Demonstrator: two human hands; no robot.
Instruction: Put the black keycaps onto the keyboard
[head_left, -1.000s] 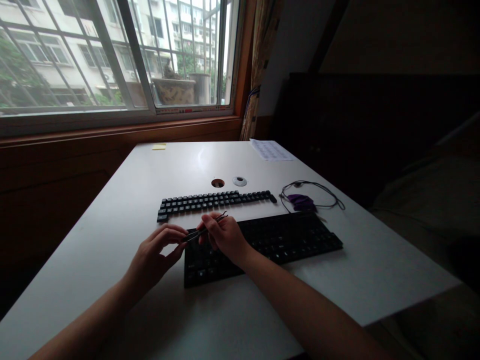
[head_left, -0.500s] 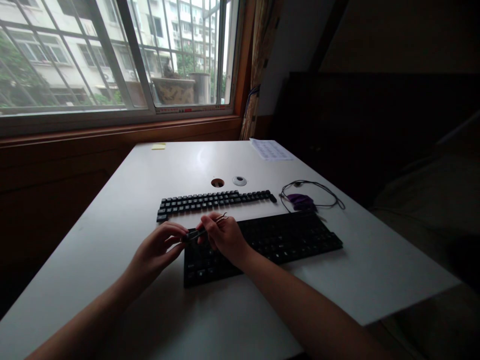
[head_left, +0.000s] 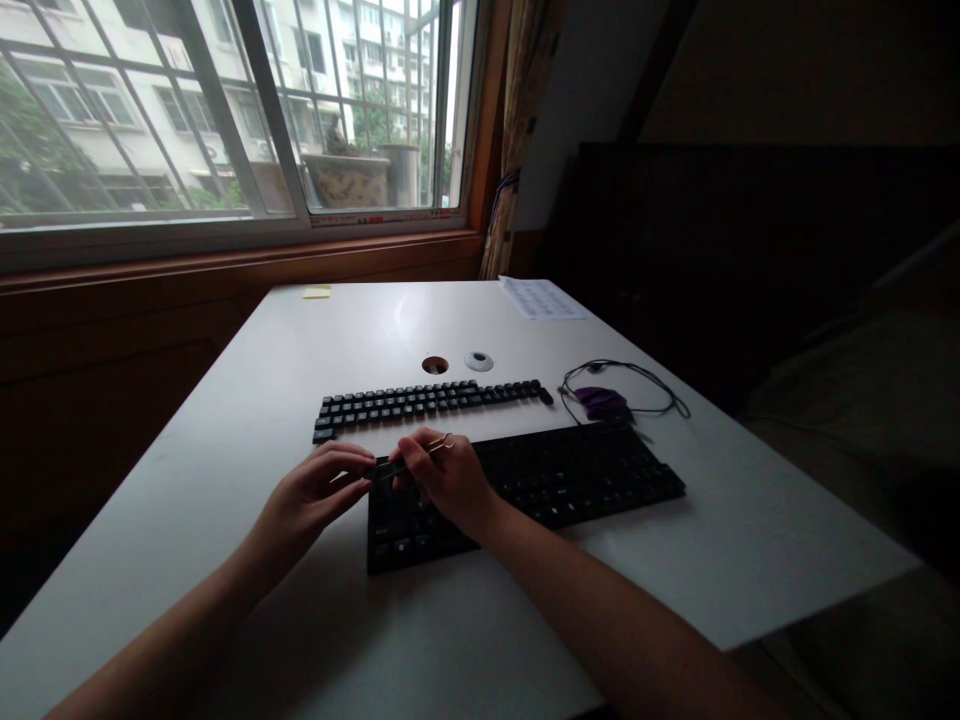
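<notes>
My left hand (head_left: pixel 319 487) pinches a small black piece (head_left: pixel 370 472) that looks like a keycap, largely hidden by the fingertips. In my right hand (head_left: pixel 442 475) is a thin metal tool with curved wire ends (head_left: pixel 448 440), its other end reaching the left fingertips. Both hands are above the left part of a black keyboard (head_left: pixel 559 485), several of whose keys show pale marks. Behind it, loose black keycaps (head_left: pixel 409 408) stand in rows on the white table (head_left: pixel 187 450).
Right of the keycaps lie a purple cloth-like thing (head_left: pixel 602 403) and a coiled black cable (head_left: pixel 660 372). Farther back are a round hole (head_left: pixel 435 366), a grey ring-shaped cover (head_left: pixel 479 361), printed paper (head_left: pixel 544 298) and a yellow sticky note (head_left: pixel 316 292). A barred window (head_left: pixel 225 120) stands behind.
Both hands have shifted very slightly, and the tool's curved end sits a little lower and more to the left. The left fingers have drawn closer around the small black piece.
</notes>
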